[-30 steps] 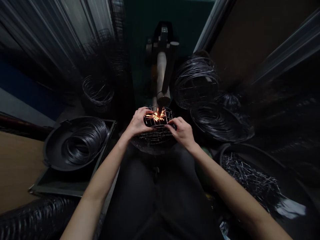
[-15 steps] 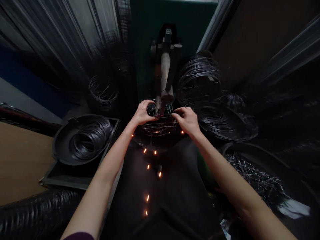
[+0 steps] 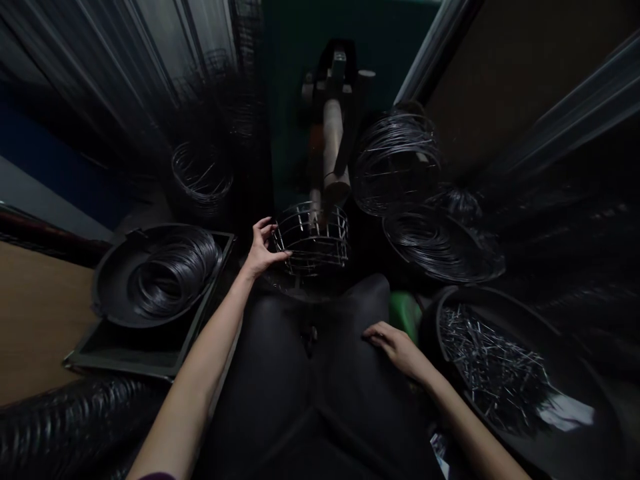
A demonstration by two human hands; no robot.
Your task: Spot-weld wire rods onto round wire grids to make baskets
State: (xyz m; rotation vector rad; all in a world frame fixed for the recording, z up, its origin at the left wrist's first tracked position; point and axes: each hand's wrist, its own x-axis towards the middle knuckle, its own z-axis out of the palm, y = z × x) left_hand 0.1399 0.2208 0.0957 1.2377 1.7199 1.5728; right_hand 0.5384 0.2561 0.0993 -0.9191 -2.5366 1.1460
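A round wire basket [image 3: 320, 240] of thin metal rods sits at the lower end of a welding machine's electrode arm [image 3: 334, 147]. My left hand [image 3: 263, 250] holds its left side, with thumb in front and fingers curled behind the wires. Low on the right, my right hand [image 3: 393, 343] is over my dark-clad right thigh, apart from the basket. Its fingers are drawn together and bent downward, and no object shows in them. The nearest thing to it is a green object [image 3: 406, 313] beside my leg.
At right stands a dark basin [image 3: 575, 373] of short wire pieces [image 3: 495, 373] with a white paper [image 3: 567, 411]. Wire rings lie in a black tub [image 3: 113, 287] at left and a shallow pan [image 3: 470, 263] at right. Stacked wire hoops [image 3: 397, 160] stand beside the machine.
My right hand has left the basket and moved down toward my thigh. My left hand and the basket have shifted slightly left and nearer. The orange sparks are gone.
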